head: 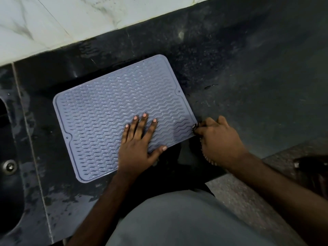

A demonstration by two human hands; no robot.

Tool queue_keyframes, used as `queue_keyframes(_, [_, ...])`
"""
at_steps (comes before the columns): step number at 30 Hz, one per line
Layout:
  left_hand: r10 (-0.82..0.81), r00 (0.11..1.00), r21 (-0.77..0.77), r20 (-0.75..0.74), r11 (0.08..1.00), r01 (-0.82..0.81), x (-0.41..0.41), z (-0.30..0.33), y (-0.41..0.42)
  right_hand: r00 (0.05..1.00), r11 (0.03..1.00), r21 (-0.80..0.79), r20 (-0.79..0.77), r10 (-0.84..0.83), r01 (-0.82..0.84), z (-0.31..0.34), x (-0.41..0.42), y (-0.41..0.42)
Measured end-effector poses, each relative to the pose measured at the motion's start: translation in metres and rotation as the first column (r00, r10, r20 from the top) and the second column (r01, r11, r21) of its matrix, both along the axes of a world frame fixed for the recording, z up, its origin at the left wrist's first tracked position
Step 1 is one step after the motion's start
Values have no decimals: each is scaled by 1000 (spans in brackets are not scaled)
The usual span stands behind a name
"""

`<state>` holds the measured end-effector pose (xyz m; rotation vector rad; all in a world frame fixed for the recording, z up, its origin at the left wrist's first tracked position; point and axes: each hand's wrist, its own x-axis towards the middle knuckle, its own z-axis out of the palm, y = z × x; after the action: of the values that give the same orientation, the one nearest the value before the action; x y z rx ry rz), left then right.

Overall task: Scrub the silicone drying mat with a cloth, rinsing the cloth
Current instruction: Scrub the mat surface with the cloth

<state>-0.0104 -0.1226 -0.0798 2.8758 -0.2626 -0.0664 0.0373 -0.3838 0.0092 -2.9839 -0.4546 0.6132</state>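
Note:
A grey-blue silicone drying mat (106, 110) with a wavy ribbed surface lies flat on the black counter, turned at a slant. My left hand (137, 139) rests palm down on the mat's near right part, fingers spread, holding nothing. My right hand (219, 141) is at the mat's right corner, fingers curled around a dark cloth (195, 127). Only small scalloped edges of the cloth show, at the fingertips and under the heel of the hand; the hand hides the rest.
The black stone counter (248, 77) is wet and streaked around the mat. A dark sink (7, 139) with a metal drain fitting (9, 166) lies at the left edge. White marble tiles (71, 18) form the back wall. The counter's front edge and the speckled floor (248, 197) are at lower right.

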Motion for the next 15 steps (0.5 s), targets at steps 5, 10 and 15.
queue_keyframes(5, [15, 1000, -32, -22, 999, -15, 0, 3, 0, 894, 753, 532, -17, -447, 387, 6, 21, -13])
queue_keyframes(10, [29, 998, -39, -50, 999, -31, 4, 6, 1, 860, 606, 676, -79, -505, 418, -9, 39, 19])
queue_keyframes(15, [20, 998, -5, -57, 1000, -21, 4, 3, 3, 928, 931, 297, 238, -287, 212, -46, 1, 51])
